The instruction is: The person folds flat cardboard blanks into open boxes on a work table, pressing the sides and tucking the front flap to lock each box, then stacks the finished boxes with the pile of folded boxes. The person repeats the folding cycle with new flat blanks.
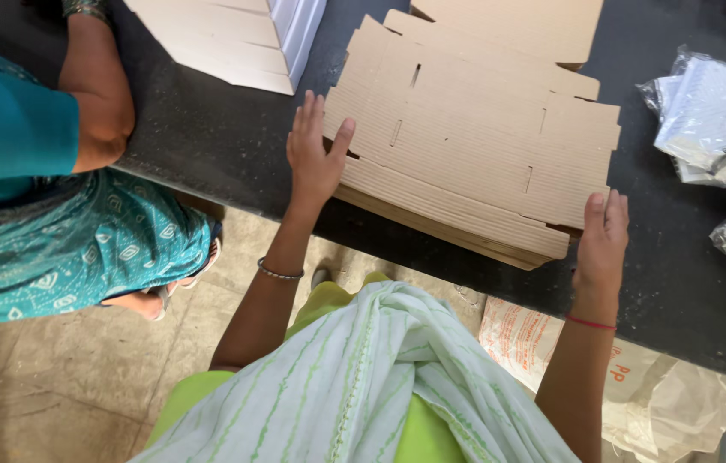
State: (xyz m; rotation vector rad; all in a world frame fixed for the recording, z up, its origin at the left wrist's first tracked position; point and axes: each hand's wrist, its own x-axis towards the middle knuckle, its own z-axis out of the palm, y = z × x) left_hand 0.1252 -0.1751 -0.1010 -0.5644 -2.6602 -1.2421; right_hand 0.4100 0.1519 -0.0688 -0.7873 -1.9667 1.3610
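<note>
**Flat cardboard stack at table edge**

Stack of flat brown corrugated box blanks point(474, 146) on dark table point(209, 146), near edge. Left hand point(316, 154) flat on its corner, fingers spread; right hand point(601, 236) open against its side. Clear bagged white packs point(719, 120) beside; co-worker's arm point(97, 86) opposite

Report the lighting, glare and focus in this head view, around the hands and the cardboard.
Head view: soft, even light; the stack of flat cardboard blanks is sharp, its slots clear. The left hand and right hand at its edges cast only faint shadows on the dark table. Glare whitens the plastic-wrapped packets at the right edge. The striped cloth nearest the camera looks slightly soft.
</note>
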